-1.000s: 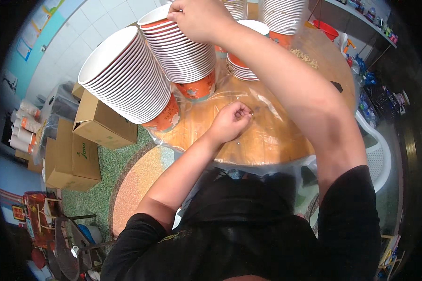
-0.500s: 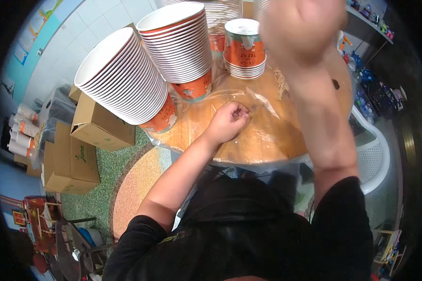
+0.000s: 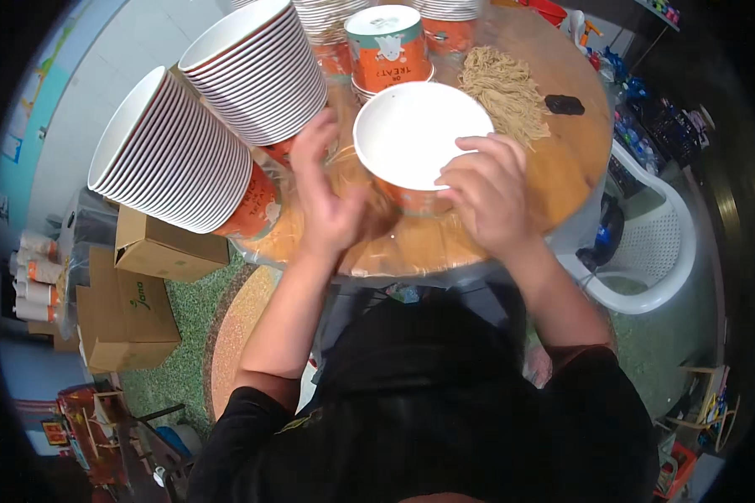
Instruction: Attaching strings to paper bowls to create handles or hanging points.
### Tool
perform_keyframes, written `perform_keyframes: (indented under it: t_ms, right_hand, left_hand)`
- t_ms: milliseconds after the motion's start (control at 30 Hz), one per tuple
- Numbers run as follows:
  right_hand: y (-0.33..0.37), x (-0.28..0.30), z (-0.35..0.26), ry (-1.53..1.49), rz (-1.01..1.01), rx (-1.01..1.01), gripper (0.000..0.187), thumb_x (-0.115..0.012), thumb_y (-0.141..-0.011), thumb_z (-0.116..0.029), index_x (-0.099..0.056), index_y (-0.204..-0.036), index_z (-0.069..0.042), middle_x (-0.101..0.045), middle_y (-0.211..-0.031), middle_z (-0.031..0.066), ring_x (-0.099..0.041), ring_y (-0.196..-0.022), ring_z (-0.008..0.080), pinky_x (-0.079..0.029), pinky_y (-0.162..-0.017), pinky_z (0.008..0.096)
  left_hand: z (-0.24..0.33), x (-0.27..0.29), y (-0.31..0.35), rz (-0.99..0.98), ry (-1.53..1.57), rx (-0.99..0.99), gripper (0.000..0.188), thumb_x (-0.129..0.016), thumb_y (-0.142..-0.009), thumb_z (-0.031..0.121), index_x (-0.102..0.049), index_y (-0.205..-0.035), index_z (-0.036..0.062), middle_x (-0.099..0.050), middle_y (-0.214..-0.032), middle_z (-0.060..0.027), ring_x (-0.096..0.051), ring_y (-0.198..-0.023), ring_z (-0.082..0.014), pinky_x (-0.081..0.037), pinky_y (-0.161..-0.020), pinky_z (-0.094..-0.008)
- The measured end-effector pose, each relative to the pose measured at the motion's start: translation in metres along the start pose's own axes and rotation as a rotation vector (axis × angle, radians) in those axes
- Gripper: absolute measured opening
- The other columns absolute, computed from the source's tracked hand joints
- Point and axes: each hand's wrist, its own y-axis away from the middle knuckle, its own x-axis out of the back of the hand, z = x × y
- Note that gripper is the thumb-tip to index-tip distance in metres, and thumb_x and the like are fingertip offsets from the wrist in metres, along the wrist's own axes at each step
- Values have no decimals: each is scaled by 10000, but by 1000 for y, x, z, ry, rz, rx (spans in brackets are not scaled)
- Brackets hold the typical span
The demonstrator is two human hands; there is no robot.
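Observation:
A single orange paper bucket (image 3: 415,138) with a white inside stands upright on the round wooden table, its mouth facing up. My right hand (image 3: 491,193) is closed on the right side of its rim, fingertips over the edge. To the left of the bucket, my left hand (image 3: 327,189) is open, fingers spread and somewhat blurred, holding nothing. A tall stack of nested buckets (image 3: 264,80) rises just behind the left hand, and another leaning stack (image 3: 176,159) stands farther left. Upside-down buckets (image 3: 386,54) sit behind the held one. Beige strings (image 3: 503,88) lie in a bundle beyond my right hand.
Clear plastic sheeting covers the table (image 3: 575,168), and a black object (image 3: 564,105) lies near its right edge. A white plastic chair (image 3: 646,243) stands at the right. Cardboard boxes (image 3: 134,310) are on the floor to the left. More stacked buckets (image 3: 449,29) stand at the far side.
My right hand, raised close to the camera before, has come down and grips a bucket now in front of me. My left hand has moved left and opened. The view has shifted, showing the string bundle.

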Motion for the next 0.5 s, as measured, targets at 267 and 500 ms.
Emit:
perform_keyframes:
  t_ms: [267, 500]
  right_hand:
    - [26, -21, -5, -246, 141, -307, 936, -1043, -693, -489, -673, -1450, -80, -564, -1617, 214, -503, -1531, 438, -426, -1247, 537]
    - [54, -57, -13, -873, -77, -740, 1481, -1103, -673, -201, -144, -1790, -41, -407, -1739, 254, -414, -1627, 348, -357, -1347, 494]
  left_hand:
    - [29, 34, -5, -607, -127, -49, 297, -951, -850, 253, -786, -1020, 75, -793, -1040, -64, -739, -1076, -276, -447, -1184, -513]
    - [42, 47, -17, -693, -150, -45, 245, -906, -896, 209, -787, -1057, 68, -775, -1024, -72, -735, -1085, -290, -434, -1201, -521]
